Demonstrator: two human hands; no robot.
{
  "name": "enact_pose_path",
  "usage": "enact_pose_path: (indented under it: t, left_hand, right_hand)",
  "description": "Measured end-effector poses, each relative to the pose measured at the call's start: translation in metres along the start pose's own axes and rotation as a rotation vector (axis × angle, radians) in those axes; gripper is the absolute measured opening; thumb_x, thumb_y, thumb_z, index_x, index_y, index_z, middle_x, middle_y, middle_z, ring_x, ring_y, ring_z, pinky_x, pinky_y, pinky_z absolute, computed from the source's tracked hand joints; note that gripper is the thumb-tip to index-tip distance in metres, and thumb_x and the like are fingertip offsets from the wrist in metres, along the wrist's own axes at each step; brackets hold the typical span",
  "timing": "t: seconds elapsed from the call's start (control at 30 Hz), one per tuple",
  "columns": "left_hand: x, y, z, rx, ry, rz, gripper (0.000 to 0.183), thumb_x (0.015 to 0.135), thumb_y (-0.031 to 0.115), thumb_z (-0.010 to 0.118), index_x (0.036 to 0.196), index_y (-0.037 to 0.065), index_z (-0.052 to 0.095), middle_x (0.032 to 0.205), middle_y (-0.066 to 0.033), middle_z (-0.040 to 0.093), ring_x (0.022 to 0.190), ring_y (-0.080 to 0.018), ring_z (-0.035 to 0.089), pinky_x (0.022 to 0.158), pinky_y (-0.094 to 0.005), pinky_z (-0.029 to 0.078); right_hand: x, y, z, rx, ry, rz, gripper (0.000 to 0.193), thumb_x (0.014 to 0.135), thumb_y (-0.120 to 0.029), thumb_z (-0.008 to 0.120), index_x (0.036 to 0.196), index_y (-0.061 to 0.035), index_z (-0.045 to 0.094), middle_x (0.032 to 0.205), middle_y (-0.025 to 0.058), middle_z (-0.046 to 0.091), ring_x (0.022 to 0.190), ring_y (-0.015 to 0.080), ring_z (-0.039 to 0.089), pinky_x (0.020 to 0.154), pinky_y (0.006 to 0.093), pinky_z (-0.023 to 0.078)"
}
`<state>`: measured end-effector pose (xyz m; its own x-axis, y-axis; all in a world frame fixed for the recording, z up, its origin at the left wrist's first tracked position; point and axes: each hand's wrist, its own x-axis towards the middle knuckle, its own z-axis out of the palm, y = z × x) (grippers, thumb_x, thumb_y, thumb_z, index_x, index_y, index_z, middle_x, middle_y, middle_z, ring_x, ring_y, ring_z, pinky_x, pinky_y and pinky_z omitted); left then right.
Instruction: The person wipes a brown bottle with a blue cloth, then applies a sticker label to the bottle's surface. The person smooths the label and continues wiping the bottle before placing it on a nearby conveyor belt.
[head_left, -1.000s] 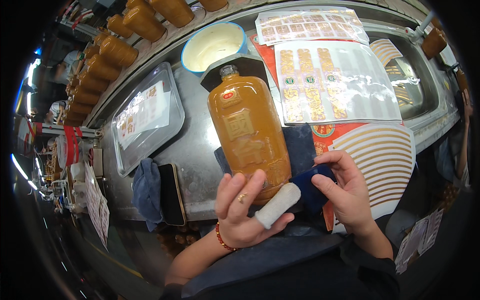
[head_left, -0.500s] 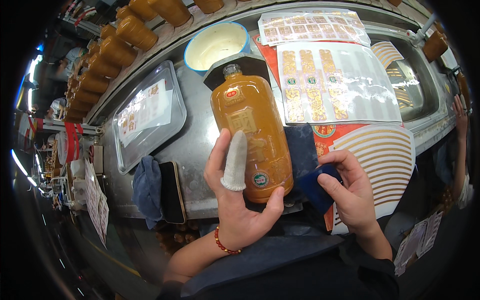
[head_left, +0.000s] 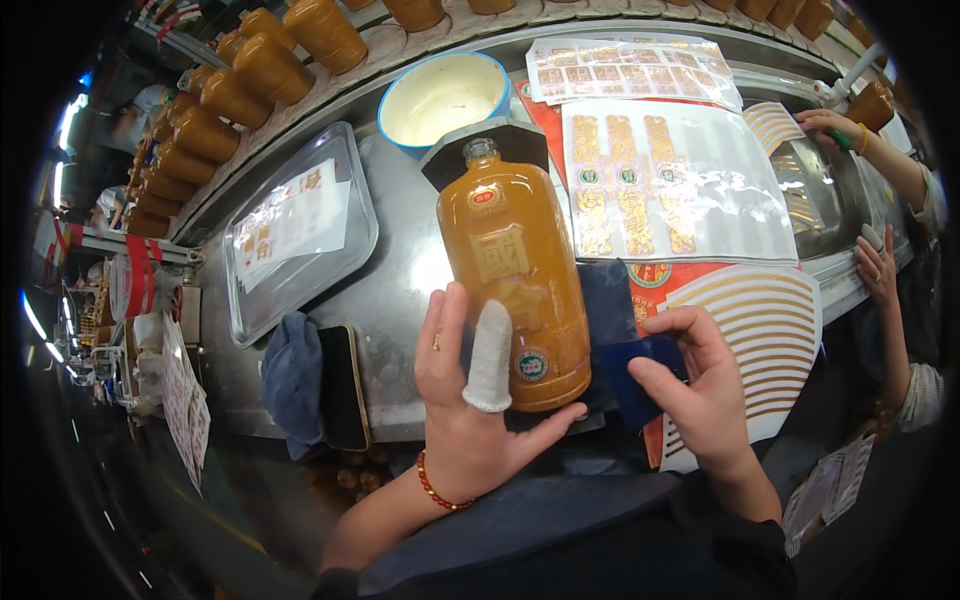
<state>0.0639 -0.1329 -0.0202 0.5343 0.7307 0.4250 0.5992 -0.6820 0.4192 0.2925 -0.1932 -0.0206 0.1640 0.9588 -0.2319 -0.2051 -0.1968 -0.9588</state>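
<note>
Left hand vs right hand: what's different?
Left hand wears a white finger cover and a red beaded bracelet; right hand shows neither. Left hand is open, fingers spread at the brown bottle; right hand pinches a flat blue piece. Both are near the bottle's lower end.

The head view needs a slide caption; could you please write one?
Left hand at a brown bottle, right hand holding a flat blue piece, gold decal sheets nearby.

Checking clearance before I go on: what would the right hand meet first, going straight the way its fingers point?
Probably the lower right side of the brown bottle, with the blue card in the right hand leading; its height above the dark mat is unclear.
</note>
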Motion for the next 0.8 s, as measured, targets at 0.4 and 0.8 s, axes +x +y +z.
enact_pose_path:
  t: [0.4, 0.8]
  left_hand:
    - [0.010, -0.014, -0.021, -0.351, -0.166, -0.130, 0.121, 0.076, 0.024, 0.093, 0.163, -0.008, 0.014, 0.167, -0.0327, 0.018, 0.154, -0.0450, 0.028, 0.124, -0.0477, 0.030]
    - [0.024, 0.008, -0.011, -0.429, -0.066, -0.332, 0.095, 0.089, 0.018, 0.079, 0.159, -0.011, 0.022, 0.159, -0.0284, 0.032, 0.149, -0.0403, 0.035, 0.123, -0.0455, 0.027]
  right_hand:
    - [0.023, -0.002, 0.005, 0.133, -0.112, 0.099, 0.026, 0.105, -0.011, 0.065, 0.127, 0.0004, 0.058, 0.101, 0.0002, 0.062, 0.080, 0.0004, 0.054, 0.073, 0.0159, 0.043]
    - [0.034, -0.018, 0.013, 0.100, -0.180, 0.119, 0.034, 0.092, -0.010, 0.080, 0.116, -0.0003, 0.058, 0.101, 0.0024, 0.057, 0.066, -0.0017, 0.053, 0.059, 0.0142, 0.042]
